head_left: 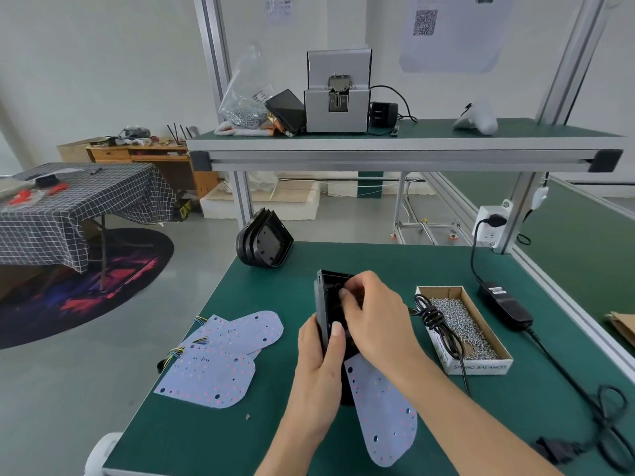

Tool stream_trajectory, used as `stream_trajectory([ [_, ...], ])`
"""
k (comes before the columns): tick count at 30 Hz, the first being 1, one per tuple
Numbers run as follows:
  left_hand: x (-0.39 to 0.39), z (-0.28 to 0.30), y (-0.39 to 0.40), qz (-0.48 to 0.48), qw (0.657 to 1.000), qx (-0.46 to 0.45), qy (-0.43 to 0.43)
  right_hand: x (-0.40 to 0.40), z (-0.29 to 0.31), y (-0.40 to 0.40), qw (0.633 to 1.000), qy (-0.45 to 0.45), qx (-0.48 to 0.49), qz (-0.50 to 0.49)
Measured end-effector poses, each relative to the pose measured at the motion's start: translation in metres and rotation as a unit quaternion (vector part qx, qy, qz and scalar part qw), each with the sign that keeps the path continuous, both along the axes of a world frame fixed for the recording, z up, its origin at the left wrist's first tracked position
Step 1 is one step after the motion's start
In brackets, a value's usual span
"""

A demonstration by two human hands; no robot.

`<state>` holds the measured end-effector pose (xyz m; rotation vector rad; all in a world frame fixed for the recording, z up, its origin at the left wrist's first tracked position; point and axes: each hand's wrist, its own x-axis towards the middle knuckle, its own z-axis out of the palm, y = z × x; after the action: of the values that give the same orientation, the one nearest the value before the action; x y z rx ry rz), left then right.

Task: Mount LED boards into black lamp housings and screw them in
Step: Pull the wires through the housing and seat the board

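A black lamp housing (324, 304) stands on edge at the middle of the green bench (275, 441). My left hand (318, 369) grips its near lower edge, thumb on the rim. Inside the housing, the curled fingers of my right hand (371, 317) work; what they pinch is hidden. One white LED board (385, 413) lies flat below the housing, partly under my right forearm. Two more LED boards (220, 359) with coloured wires lie overlapped to the left. A stack of black housings (264, 243) sits at the bench's far left corner.
A cardboard box of silver screws (462, 326) stands right of my hands, a coiled black cable (433, 314) draped over it. A black power adapter (505, 304) and its cord run along the right edge. The upper shelf carries a grey screw feeder (338, 94).
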<state>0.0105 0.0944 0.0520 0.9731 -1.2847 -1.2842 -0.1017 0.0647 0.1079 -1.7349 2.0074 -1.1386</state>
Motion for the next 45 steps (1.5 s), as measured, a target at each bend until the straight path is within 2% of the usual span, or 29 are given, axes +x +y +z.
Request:
stream_trajectory([
  [3,-0.001,0.0,0.0,0.017,1.0,-0.014,-0.019,0.002,0.004,0.001,1.0,0.007,0.003,0.006],
  [9,-0.001,0.0,0.002,0.023,0.998,-0.039,-0.037,-0.003,0.006,0.001,0.996,-0.087,0.022,0.029],
  [16,0.0,0.001,0.001,0.014,0.997,-0.024,-0.067,0.001,0.004,0.002,0.999,0.018,0.029,0.012],
  [19,0.002,-0.002,0.001,0.018,0.996,-0.035,-0.084,0.003,0.005,0.001,0.999,0.02,0.032,0.011],
  [21,0.004,-0.002,0.001,0.014,0.995,-0.038,-0.088,0.002,0.007,0.001,0.999,-0.013,0.03,0.018],
  [25,0.005,0.001,0.001,0.015,0.998,-0.026,-0.063,0.003,0.008,0.002,0.997,-0.072,0.006,0.034],
  [29,0.004,0.003,0.001,0.013,0.999,-0.007,-0.031,0.006,0.002,0.006,0.998,-0.015,-0.013,0.065],
  [33,0.005,0.002,0.002,0.024,0.999,-0.008,-0.033,0.0,-0.001,0.006,0.993,0.001,-0.021,0.119],
  [37,0.005,0.004,0.005,0.028,0.999,-0.015,-0.036,-0.003,0.0,0.004,0.992,-0.033,-0.057,0.106],
  [43,0.005,0.004,0.005,0.048,0.999,0.013,0.006,-0.008,-0.002,0.004,0.993,-0.059,-0.082,0.062],
  [45,0.005,0.002,0.005,0.053,0.998,0.012,-0.007,-0.011,-0.001,0.006,0.993,-0.043,-0.099,0.057],
])
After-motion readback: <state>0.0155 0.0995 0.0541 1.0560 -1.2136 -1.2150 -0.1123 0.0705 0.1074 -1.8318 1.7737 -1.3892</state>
